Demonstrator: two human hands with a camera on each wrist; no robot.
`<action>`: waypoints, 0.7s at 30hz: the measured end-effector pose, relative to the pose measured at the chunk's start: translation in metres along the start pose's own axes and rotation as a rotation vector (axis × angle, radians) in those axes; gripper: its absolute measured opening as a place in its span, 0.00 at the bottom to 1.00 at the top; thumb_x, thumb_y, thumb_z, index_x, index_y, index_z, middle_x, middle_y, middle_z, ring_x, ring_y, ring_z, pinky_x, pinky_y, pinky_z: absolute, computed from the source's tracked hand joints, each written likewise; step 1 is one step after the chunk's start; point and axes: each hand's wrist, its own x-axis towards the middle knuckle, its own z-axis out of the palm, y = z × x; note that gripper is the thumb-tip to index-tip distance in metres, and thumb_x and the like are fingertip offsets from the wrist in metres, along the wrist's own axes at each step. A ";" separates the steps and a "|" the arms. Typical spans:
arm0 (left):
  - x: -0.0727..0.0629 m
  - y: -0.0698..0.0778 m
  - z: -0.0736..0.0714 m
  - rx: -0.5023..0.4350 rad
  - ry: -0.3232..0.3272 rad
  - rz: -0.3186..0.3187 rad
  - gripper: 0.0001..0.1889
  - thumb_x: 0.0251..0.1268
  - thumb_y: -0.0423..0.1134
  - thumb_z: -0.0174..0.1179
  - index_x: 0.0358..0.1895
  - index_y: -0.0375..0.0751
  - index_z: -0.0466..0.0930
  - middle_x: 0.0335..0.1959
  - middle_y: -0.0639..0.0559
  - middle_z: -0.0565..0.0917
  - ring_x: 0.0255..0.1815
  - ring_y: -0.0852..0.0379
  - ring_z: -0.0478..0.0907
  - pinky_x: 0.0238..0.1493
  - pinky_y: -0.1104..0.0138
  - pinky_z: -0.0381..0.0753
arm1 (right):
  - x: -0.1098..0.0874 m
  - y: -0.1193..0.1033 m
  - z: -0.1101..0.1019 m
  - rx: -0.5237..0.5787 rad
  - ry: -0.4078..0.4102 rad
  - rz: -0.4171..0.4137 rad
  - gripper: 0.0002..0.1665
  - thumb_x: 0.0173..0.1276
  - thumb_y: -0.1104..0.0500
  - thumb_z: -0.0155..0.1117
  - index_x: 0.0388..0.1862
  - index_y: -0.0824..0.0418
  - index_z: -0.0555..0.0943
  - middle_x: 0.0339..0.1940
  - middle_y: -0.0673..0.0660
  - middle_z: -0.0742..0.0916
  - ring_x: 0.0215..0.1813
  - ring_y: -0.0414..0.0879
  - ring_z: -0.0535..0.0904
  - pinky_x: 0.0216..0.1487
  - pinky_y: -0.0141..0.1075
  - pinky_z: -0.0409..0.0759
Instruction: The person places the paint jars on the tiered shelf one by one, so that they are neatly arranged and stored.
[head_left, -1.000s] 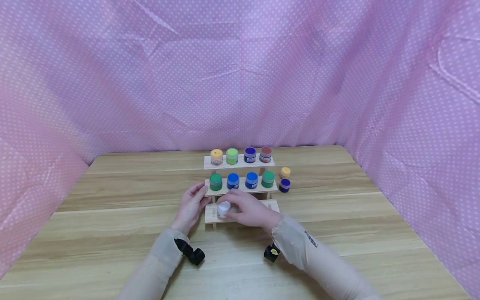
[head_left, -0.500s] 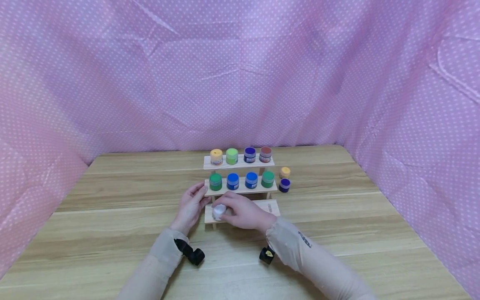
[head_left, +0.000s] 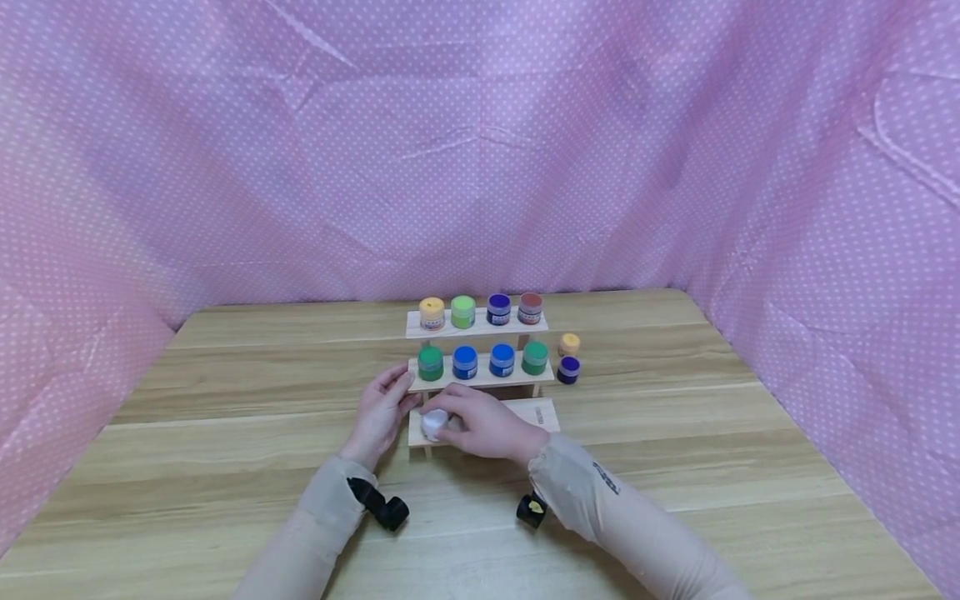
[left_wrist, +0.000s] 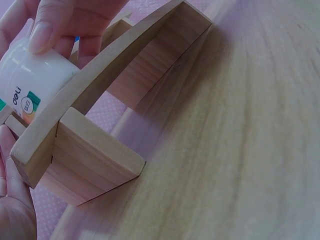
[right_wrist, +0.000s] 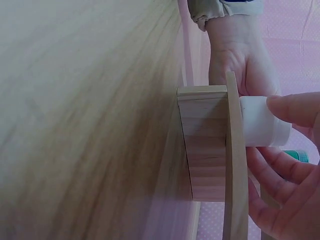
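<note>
My right hand (head_left: 487, 423) grips a white paint jar (head_left: 432, 425) between thumb and fingers. The jar stands at the left end of the bottom tier of a three-step wooden rack (head_left: 517, 379); its base meets the board in the right wrist view. A "deli" label shows on this paint jar (left_wrist: 45, 80) in the left wrist view. My left hand (head_left: 380, 414) holds the rack's left side, thumb at the end of the middle board. Green and blue jars (head_left: 465, 362) line the middle tier. Orange, lime, purple and brown jars (head_left: 462, 312) stand along the top one.
Right of the rack, an orange jar (head_left: 569, 344) and a purple jar (head_left: 568, 370) stand on the wooden table (head_left: 712, 450). A pink dotted cloth (head_left: 480, 167) hangs behind and around the table.
My right hand has slid the white jar left along the bottom tier to its left end, uncovering more board on the right. My left hand stays at the rack.
</note>
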 end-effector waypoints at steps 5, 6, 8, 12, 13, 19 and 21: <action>0.000 0.000 0.000 0.003 -0.005 0.007 0.17 0.73 0.31 0.46 0.61 0.29 0.65 0.37 0.62 0.79 0.34 0.67 0.77 0.38 0.77 0.80 | 0.001 0.000 0.001 -0.005 0.000 0.005 0.21 0.66 0.54 0.63 0.58 0.50 0.77 0.52 0.48 0.79 0.50 0.37 0.75 0.54 0.29 0.76; 0.000 0.000 0.000 0.003 -0.004 0.005 0.17 0.73 0.31 0.47 0.61 0.29 0.65 0.37 0.62 0.79 0.34 0.67 0.76 0.38 0.77 0.80 | 0.002 0.000 0.001 -0.005 -0.001 0.006 0.21 0.66 0.54 0.63 0.58 0.50 0.77 0.52 0.48 0.79 0.50 0.37 0.75 0.54 0.29 0.76; 0.000 0.000 0.000 0.003 -0.001 0.002 0.18 0.73 0.31 0.47 0.62 0.29 0.64 0.38 0.62 0.79 0.34 0.67 0.77 0.38 0.77 0.80 | 0.001 0.000 0.000 -0.006 -0.001 0.007 0.21 0.66 0.54 0.63 0.58 0.50 0.77 0.52 0.48 0.79 0.50 0.37 0.75 0.54 0.29 0.76; 0.000 0.000 0.000 0.008 -0.004 0.006 0.18 0.73 0.31 0.47 0.62 0.28 0.64 0.38 0.62 0.79 0.34 0.68 0.77 0.38 0.77 0.80 | 0.000 -0.002 0.000 -0.011 0.008 0.000 0.21 0.66 0.54 0.63 0.58 0.51 0.77 0.52 0.49 0.79 0.50 0.38 0.75 0.54 0.30 0.77; -0.001 0.000 0.000 0.008 -0.005 0.007 0.18 0.73 0.31 0.47 0.62 0.28 0.64 0.38 0.62 0.79 0.34 0.68 0.76 0.38 0.77 0.80 | 0.000 -0.002 0.000 -0.013 0.010 0.000 0.20 0.66 0.54 0.63 0.58 0.51 0.77 0.52 0.49 0.79 0.51 0.38 0.75 0.54 0.30 0.77; 0.000 -0.001 0.000 -0.005 -0.006 0.013 0.16 0.72 0.30 0.47 0.60 0.29 0.66 0.35 0.61 0.79 0.33 0.67 0.76 0.37 0.77 0.80 | 0.000 -0.002 0.002 -0.032 0.016 0.023 0.21 0.67 0.53 0.62 0.59 0.51 0.76 0.53 0.49 0.79 0.51 0.38 0.76 0.55 0.30 0.77; 0.000 -0.001 0.000 -0.001 -0.010 0.012 0.17 0.72 0.31 0.47 0.61 0.29 0.65 0.36 0.61 0.79 0.33 0.67 0.76 0.38 0.77 0.80 | 0.000 -0.002 0.003 -0.038 0.020 0.030 0.21 0.67 0.53 0.62 0.59 0.51 0.76 0.53 0.49 0.79 0.51 0.38 0.76 0.56 0.30 0.77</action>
